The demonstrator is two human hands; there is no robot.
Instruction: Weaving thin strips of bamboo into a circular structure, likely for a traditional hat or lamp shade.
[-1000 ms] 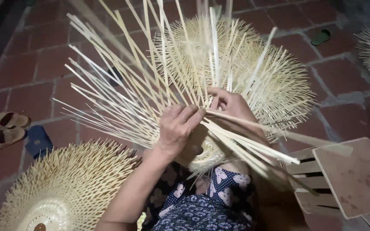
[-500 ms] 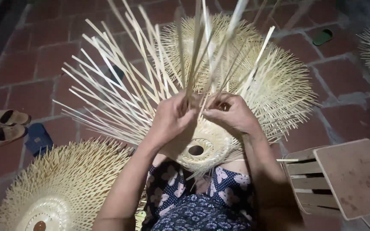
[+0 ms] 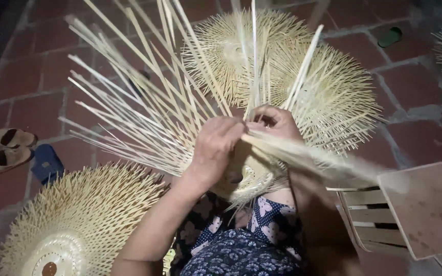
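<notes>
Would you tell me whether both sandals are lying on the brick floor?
Yes, both sandals lie side by side on the brick floor.

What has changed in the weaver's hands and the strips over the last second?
The right hand, which was drawing strips down to the right, came up beside the left hand, and now sweeps one strip right again. The finished woven pieces and sandals stayed put.
</notes>
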